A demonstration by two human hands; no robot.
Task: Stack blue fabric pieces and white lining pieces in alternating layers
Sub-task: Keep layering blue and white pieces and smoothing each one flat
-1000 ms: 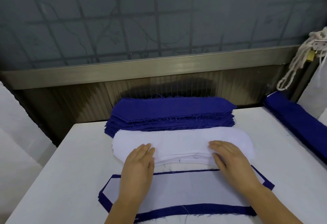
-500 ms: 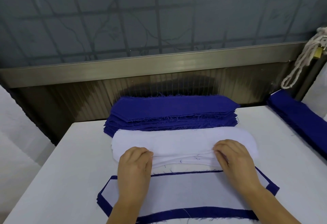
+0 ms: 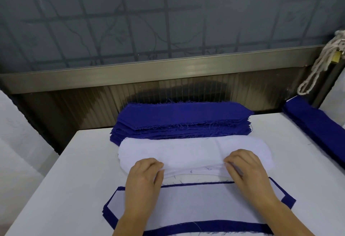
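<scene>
A stack of blue fabric pieces (image 3: pixel 184 120) lies at the back of the white table (image 3: pixel 78 170). In front of it sits a pile of white lining pieces (image 3: pixel 186 151). Nearest me lies the layered stack (image 3: pixel 196 204), a white lining piece on top with a blue border showing around it. My left hand (image 3: pixel 143 176) and my right hand (image 3: pixel 244 168) have curled fingers at the front edge of the white lining pile, pinching its top layers, which are lifted slightly between them.
Another pile of blue fabric (image 3: pixel 317 123) lies along the table's right edge. A white knotted rope (image 3: pixel 321 64) hangs at the back right. A ribbed metal wall and a frosted window rise behind the table. White material sits at the far left.
Both hands went from lying flat on the white pile's front edge to curling their fingers around its top layers, which have puckered up between them.
</scene>
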